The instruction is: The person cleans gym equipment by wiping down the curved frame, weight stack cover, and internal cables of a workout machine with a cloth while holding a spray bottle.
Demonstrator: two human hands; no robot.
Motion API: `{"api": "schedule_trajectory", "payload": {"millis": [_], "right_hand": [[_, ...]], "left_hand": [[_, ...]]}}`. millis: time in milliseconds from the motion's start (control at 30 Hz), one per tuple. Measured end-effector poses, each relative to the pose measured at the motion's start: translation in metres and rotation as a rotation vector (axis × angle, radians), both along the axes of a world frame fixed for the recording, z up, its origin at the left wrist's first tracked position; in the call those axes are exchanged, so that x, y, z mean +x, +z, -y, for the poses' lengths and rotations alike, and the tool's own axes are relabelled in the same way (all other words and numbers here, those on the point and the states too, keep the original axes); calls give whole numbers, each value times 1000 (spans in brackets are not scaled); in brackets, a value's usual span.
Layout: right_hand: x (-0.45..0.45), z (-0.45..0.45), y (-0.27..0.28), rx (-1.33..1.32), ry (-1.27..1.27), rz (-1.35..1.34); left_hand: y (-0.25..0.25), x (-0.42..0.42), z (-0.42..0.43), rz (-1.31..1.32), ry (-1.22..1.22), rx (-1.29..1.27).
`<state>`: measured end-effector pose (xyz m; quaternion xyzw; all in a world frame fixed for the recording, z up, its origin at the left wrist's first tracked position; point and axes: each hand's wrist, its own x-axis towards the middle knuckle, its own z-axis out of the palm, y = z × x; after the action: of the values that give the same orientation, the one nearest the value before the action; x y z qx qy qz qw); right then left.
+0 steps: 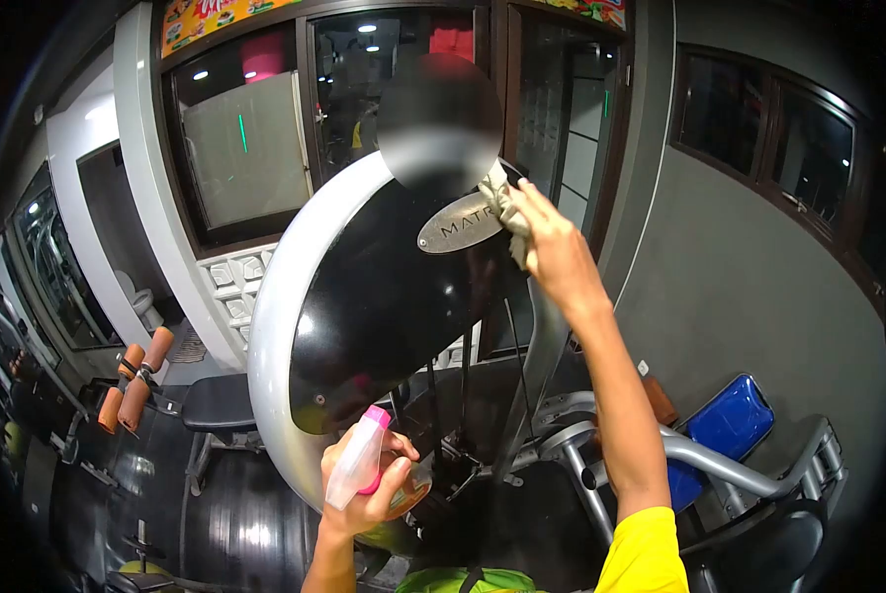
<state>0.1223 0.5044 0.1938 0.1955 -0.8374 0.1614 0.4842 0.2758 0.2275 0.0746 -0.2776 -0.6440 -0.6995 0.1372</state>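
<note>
The right grip (554,247) was closed on a bunched cloth (514,219), which lay against the right end of the oval plate (458,227) on the black panel (374,296) and covered part of its lettering. The left grip (382,502) was wrapped around a spray bottle (357,469), near the panel's lower edge. Even wiping called, in judgement, for a flattened cloth, light pressure and overlapping strokes; a folded corner suited the plate's border and screw (423,242), where loose fabric could catch.

The pale frame (268,341) bounded the panel on the left. A blurred patch (440,124) hid its top. Thin rods (433,405) beneath limited the bottle's travel. Open room lay between the right grip and the grey wall (759,267); lower down, silver tubing (725,469) and a blue pad (732,420) reduced clearance.
</note>
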Motion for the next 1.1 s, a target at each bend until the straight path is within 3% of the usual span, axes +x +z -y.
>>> {"api": "schedule_trajectory", "payload": {"millis": [100,167,233,267,367,500,567,700,767,833,900,933,967,1100], "right_hand": [[-10,1,9,-152,-48,64],[4,26,21,-330,169,180],[20,57,13,-43,252,62],[30,79,4,38,273,-28],[64,110,0,358,514,-20],[36,82,19,402,491,-184],[17,59,29,429,295,-294],[-39,-11,31,205,-11,68],[-57,-27,31,143,-8,120],[-47,-15,44,-115,159,366],[-28,13,47,-102,474,274],[-5,39,50,-66,702,235],[9,60,52,278,551,-51],[42,94,26,431,525,-97]], "left_hand": [[1,4,5,45,-69,47],[0,7,9,116,-135,130],[-2,6,11,117,-133,100],[-4,-1,10,-106,-80,-60],[4,-2,3,-129,-124,-147],[6,-10,-1,-173,-183,-126],[11,-11,0,-90,-264,-115],[17,-20,-1,-65,-333,-117],[22,-22,-4,-237,-317,-248],[21,-22,-5,-261,-311,-248],[20,-22,-4,-185,-362,-194],[20,-23,-3,-188,-363,-191],[19,-24,-3,-251,-358,-191],[23,-20,4,-233,-455,-185]]}}
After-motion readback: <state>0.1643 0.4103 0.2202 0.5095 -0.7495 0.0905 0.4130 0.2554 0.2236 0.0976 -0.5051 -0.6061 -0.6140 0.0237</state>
